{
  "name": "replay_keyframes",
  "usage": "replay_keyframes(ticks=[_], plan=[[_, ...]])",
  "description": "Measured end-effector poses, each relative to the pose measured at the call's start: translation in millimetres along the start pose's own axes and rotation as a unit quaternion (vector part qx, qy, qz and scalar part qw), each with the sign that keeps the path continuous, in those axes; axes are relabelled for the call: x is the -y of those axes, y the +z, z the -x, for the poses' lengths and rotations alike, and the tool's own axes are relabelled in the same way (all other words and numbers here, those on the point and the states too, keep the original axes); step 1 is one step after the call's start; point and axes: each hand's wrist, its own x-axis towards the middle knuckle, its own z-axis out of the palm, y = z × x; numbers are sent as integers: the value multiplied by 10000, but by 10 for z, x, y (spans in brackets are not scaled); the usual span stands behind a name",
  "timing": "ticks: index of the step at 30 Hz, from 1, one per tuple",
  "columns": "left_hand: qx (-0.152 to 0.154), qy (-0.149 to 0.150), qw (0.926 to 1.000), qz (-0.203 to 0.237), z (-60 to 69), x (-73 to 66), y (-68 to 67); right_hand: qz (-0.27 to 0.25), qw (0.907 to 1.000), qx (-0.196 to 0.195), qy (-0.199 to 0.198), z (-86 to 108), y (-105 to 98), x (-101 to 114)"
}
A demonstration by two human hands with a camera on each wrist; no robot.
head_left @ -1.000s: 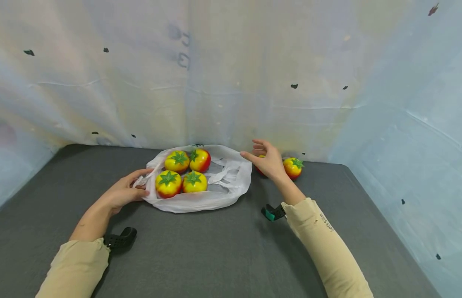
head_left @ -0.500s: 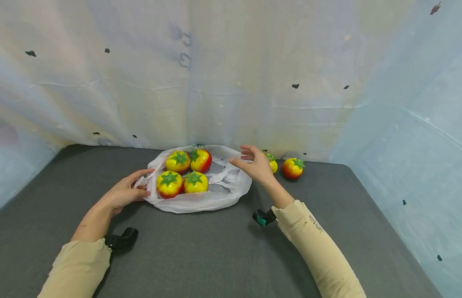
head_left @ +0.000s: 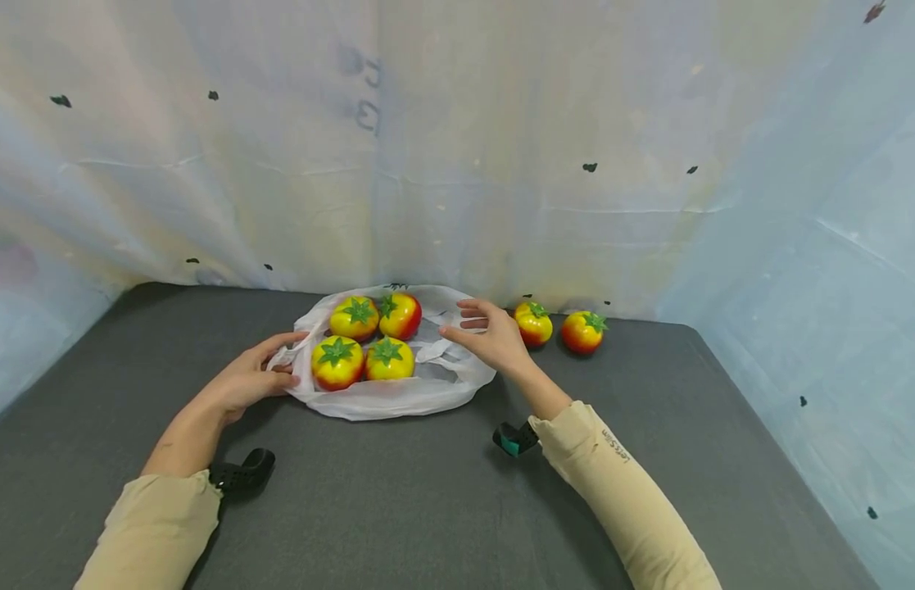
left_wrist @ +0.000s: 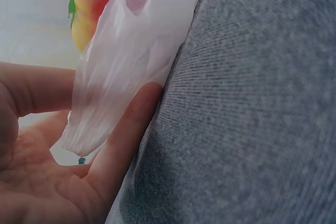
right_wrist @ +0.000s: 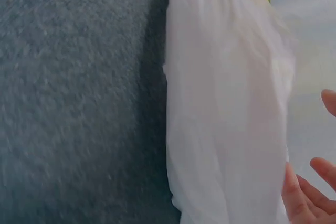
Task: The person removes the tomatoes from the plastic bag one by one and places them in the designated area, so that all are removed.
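White bag (head_left: pixel 387 403) lies on the dark counter (head_left: pixel 383 500), mouth up and spread wide. Clock directions from bag centre, head view, twelve = far side.

Four fruits in the bag, yellow-red with green leaf tops: ten o'clock fruit (head_left: pixel 353 318), twelve o'clock fruit (head_left: pixel 401 316), nine o'clock fruit (head_left: pixel 337 363), middle fruit (head_left: pixel 390 358). Packed close together, leaves mostly up; their weight probably pins the bag's nine o'clock half flat. Three o'clock half holds just crumpled plastic (head_left: pixel 435 351), so looks slack.

Left hand (head_left: pixel 245 378) at nine o'clock, holding the bag's gathered end: left wrist view has the plastic between thumb and fingers. Likely there to steady it, since thin film would slide or sag on its own.

Right hand (head_left: pixel 491 338) at three o'clock, fingers spread, nothing in its grasp, fingertips over the rim, pointing toward nine to ten. Right wrist view puts one finger partly behind the rim; can't tell if it touches the plastic.

Two loose fruits on the counter, just above three o'clock, outside the bag: near loose fruit (head_left: pixel 533 324) right beside the right hand, contact unclear; far loose fruit (head_left: pixel 584 333) beyond it, small gap between. Both near the back wall sheet (head_left: pixel 457 164).
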Motion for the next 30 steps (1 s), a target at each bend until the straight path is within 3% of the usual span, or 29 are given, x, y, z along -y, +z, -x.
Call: replay_keyframes(ticks=[11,22,30], plan=[[-42,48,10000,27,-13,-25,25,-113,9983,509,-258,17,194,54],[-51,11,10000,52,24,-3,12,-103,9895,1259,-695,27,417,103],[-23,63,10000,40,20,4,-1,-154,9892,1315,-629,39,496,140]])
